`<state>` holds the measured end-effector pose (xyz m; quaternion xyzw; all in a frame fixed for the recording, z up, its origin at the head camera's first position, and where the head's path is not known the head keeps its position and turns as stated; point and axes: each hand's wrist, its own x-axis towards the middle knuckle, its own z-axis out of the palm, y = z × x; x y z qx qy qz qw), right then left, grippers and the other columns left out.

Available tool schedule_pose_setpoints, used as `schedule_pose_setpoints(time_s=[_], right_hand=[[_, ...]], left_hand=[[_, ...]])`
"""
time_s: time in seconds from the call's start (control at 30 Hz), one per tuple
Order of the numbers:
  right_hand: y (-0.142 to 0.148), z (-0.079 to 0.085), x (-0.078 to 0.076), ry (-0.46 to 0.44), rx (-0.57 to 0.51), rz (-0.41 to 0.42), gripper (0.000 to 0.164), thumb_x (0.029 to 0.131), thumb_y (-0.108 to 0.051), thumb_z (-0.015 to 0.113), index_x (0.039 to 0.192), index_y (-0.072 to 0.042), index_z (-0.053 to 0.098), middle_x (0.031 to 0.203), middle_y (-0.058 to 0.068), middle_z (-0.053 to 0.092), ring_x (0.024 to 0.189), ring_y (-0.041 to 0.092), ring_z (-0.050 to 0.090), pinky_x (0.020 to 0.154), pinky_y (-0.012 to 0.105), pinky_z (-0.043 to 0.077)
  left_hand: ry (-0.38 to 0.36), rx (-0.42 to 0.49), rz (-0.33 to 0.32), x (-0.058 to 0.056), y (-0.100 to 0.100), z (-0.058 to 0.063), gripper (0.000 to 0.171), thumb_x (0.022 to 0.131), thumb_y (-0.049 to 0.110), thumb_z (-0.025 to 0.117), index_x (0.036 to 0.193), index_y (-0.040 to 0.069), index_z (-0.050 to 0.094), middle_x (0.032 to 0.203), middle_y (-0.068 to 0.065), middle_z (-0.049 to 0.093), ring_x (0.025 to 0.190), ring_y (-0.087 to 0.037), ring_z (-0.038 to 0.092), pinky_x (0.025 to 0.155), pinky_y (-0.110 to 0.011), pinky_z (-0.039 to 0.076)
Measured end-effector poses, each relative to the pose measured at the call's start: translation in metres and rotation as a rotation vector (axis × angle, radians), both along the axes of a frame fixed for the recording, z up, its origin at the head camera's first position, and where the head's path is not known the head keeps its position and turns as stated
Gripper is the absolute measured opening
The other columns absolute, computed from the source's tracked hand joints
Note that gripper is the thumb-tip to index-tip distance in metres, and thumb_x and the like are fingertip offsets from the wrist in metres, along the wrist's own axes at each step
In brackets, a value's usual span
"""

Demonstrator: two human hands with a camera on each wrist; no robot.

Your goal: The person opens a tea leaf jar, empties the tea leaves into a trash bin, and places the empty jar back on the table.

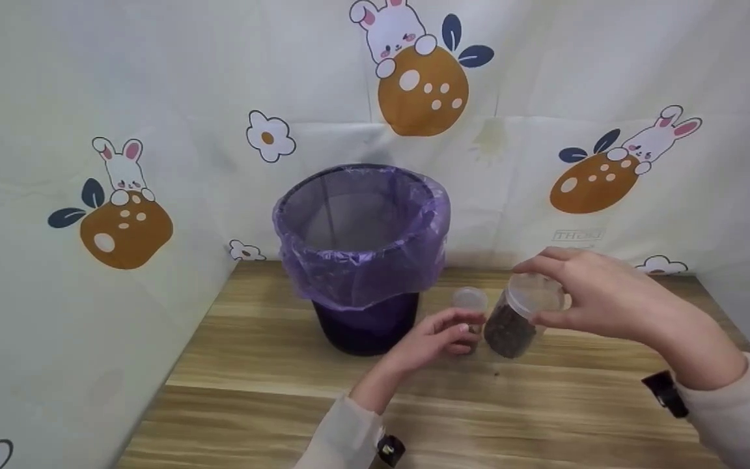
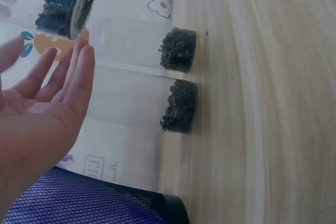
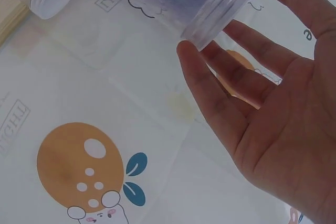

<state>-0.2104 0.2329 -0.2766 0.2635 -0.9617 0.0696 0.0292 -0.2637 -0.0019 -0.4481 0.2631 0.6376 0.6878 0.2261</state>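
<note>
My right hand (image 1: 616, 296) grips a clear plastic jar (image 1: 510, 326) near its top, with fingers and thumb on opposite sides. The jar is tilted and raised off the table, with dark flaky bits in its lower part. In the right wrist view, the fingers of the right hand (image 3: 273, 93) are at the ridged rim of the clear jar (image 3: 210, 9). My left hand (image 1: 430, 339) is held with loosely bent fingers, palm up in the left wrist view, just below the raised jar (image 2: 65, 6). Two more clear jars (image 2: 178, 51) of dark bits stand on the table beyond it.
A dark mesh bin (image 1: 362, 326) lined with a purple plastic bag (image 1: 362, 280) stands left of the jars. The wood-grain table (image 1: 271, 404) meets a pale cloth wall (image 1: 206, 78) printed with rabbits and oranges. A tiny dark crumb (image 1: 496, 374) lies on the tabletop.
</note>
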Motion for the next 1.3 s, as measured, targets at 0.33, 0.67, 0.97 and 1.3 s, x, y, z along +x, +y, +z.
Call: schedule_pose_setpoints(time_s=[0.33,0.67,0.97,1.3], right_hand=[[-0.005,0.001,0.002,0.034,-0.036,0.04,0.055,0.081,-0.037,0.081,0.13,-0.021,0.064,0.124,0.005,0.067,0.097,0.02,0.066,0.078,0.046,0.058],[-0.013,0.001,0.003,0.113,-0.043,0.097,0.054,0.08,-0.034,0.082,0.13,-0.021,0.064,0.119,0.002,0.068,0.091,0.016,0.063,0.074,0.039,0.056],[-0.015,-0.002,0.001,0.111,-0.079,0.1,0.057,0.081,-0.035,0.081,0.132,-0.02,0.062,0.127,0.005,0.067,0.093,0.016,0.064,0.073,0.036,0.056],[-0.015,-0.01,0.0,0.147,-0.147,0.118,0.059,0.081,-0.031,0.082,0.135,-0.022,0.06,0.124,0.005,0.067,0.099,0.019,0.066,0.081,0.043,0.058]], left_hand=[[-0.204,0.099,0.037,0.004,0.002,-0.007,0.044,0.106,0.013,0.04,0.145,-0.009,0.04,0.142,-0.021,0.052,0.111,-0.019,0.062,0.11,-0.047,0.047],[-0.338,0.215,0.088,0.009,0.006,-0.012,0.038,0.107,0.013,0.04,0.138,-0.007,0.046,0.112,-0.002,0.06,0.098,-0.011,0.062,0.109,-0.049,0.047],[-0.384,0.234,0.152,0.02,0.009,-0.008,0.05,0.109,0.025,0.033,0.145,-0.009,0.033,0.144,-0.035,0.045,0.132,-0.044,0.05,0.112,-0.058,0.041],[-0.397,0.284,0.117,0.025,0.008,-0.004,0.054,0.109,0.029,0.031,0.149,-0.007,0.032,0.146,-0.031,0.046,0.132,-0.047,0.05,0.113,-0.055,0.041]])
